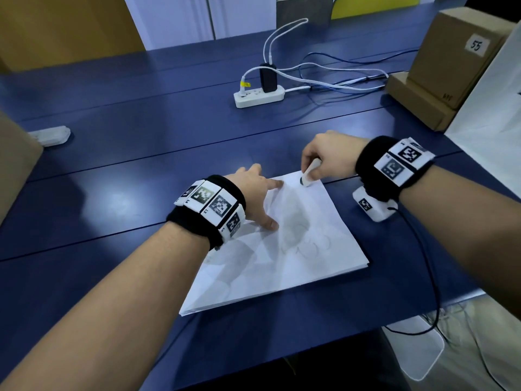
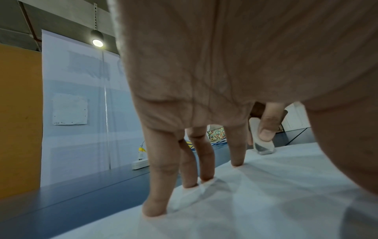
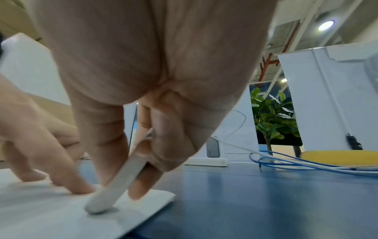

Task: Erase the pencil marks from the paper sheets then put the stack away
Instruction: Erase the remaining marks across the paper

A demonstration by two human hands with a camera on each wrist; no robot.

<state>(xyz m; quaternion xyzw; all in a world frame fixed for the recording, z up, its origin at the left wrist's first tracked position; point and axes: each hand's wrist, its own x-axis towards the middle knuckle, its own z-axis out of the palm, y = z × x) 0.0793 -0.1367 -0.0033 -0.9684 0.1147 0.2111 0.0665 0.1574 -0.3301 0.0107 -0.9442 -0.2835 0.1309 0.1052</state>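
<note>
Left hand [image 1: 255,193] spread flat, fingertips [image 2: 155,211] pinning the paper stack [image 1: 282,258] to the worktop [image 1: 141,165] against sliding — right hand [image 1: 328,156], just beyond, pinching the eraser [image 1: 309,174], tip pressed onto the sheet's far corner, likely mid-rub.

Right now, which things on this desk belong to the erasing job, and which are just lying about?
In the job:
- paper stack, pressed flat by the left hand
- eraser, pinched by the right hand

Lying about:
- power strip with cables
- cardboard boxes
</note>
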